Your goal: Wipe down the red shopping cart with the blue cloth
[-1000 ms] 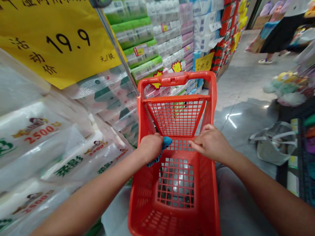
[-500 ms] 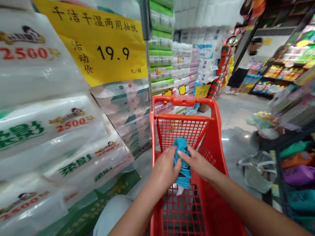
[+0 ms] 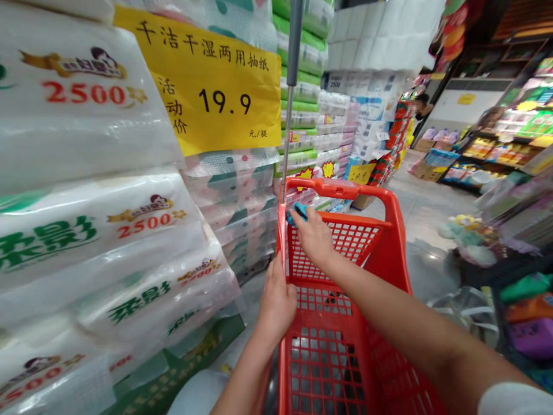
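My left hand (image 3: 276, 302) is clenched on the rim of the red shopping cart (image 3: 391, 242) — my right hand (image 3: 313, 239) has its fingertips (image 3: 301, 222) on a blue cloth (image 3: 298, 212) in the cart's far left corner — grip or touch, I can't tell. 2500-marked tissue packs (image 3: 103, 230) stand just beside.

The only view comes from a camera worn on the person's head, facing forward and down, close above a red shopping cart (image 3: 341, 189), with stacked tissue packs (image 3: 86, 230) very near on the left and a store aisle (image 3: 425, 207) farther off ahead.
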Demonstrator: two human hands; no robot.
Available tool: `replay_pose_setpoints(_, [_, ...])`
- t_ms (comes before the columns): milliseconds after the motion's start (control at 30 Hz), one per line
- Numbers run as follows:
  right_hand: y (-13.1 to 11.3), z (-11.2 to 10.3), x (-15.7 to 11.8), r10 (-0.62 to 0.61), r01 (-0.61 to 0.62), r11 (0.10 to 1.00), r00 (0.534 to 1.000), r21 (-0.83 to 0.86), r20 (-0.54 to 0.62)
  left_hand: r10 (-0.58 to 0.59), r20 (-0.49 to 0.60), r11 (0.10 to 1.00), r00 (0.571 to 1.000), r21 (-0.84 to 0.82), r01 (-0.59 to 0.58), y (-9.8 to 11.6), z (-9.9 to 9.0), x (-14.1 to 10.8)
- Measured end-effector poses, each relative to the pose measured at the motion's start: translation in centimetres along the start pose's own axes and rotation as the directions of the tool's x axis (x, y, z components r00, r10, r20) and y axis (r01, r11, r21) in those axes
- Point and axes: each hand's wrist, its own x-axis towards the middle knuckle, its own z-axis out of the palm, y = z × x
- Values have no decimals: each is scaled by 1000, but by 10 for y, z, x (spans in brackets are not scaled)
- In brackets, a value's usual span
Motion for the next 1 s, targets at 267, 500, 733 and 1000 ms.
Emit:
replay_pose_setpoints(267, [25,49,-15,-245,250,968,963,-30,114,-61,28,995,998,-71,63,7,-7,6])
replay_pose_setpoints(500, [21,100,-41,-494,514,858,820,5,290,-84,44,990,995,-107,89,4,-4,7])
replay_pose_setpoints(733, [45,77,-31,-559,603,797,755,-26,343,-88,59,989,994,-112,94,2,-6,13])
replay_pose_setpoints(1000, [91,66,-31,-623,691,722,676,-43,393,-69,72,992,995,-98,76,6,-5,12])
